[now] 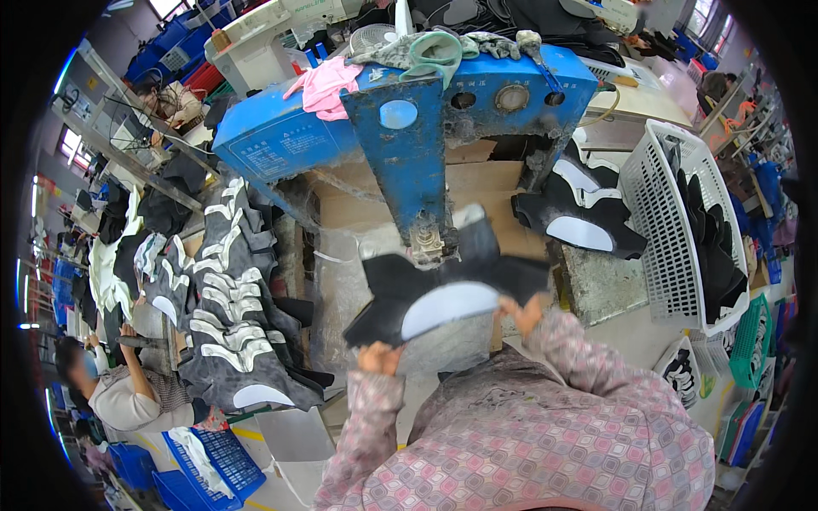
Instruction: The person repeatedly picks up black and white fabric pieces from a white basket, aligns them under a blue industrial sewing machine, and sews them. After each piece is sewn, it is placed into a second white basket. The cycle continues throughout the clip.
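A flat black shoe upper (388, 288) with a white half-oval patch is stretched between my two hands, below the metal head (427, 238) of a blue machine (396, 157). My left hand (377, 358) pinches its near left edge. On the right, my right hand (521, 312) grips the edge beside the white patch. The upper's far edge reaches the machine head and looks slightly blurred there. Whether the head touches it, I cannot tell.
Overlapping black and white uppers (228, 311) lie in a stack at left. More uppers (588, 213) rest right of the machine, beside a white basket (673, 230) holding black pieces. A pink cloth (326, 88) and green-grey fabric (434, 55) lie on the machine. Another person (128, 392) works at far left.
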Action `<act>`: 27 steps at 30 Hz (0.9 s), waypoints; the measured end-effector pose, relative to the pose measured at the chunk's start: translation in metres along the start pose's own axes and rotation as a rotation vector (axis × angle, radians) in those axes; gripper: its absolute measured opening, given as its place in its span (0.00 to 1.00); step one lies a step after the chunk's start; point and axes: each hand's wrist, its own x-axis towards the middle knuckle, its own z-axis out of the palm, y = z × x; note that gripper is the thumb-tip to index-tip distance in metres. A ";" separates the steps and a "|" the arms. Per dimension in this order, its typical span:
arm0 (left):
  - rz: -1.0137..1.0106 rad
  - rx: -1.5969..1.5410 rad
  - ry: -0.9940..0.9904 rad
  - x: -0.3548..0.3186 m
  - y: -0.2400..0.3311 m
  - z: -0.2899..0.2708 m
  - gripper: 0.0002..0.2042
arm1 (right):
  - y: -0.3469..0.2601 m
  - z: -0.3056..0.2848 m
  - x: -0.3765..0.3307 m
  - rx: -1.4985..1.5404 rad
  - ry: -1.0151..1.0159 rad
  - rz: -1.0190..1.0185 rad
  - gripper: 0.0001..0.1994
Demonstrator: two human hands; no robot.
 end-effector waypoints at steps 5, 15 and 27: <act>-0.008 -0.037 -0.176 0.021 0.000 0.020 0.29 | -0.006 -0.014 -0.004 -0.135 0.044 -0.343 0.20; -0.075 -0.041 -0.086 0.033 -0.006 0.062 0.29 | 0.022 -0.030 -0.006 -0.244 0.203 -0.696 0.18; -0.331 -0.127 0.154 0.025 -0.049 0.051 0.23 | 0.053 -0.059 -0.032 0.423 0.276 0.135 0.19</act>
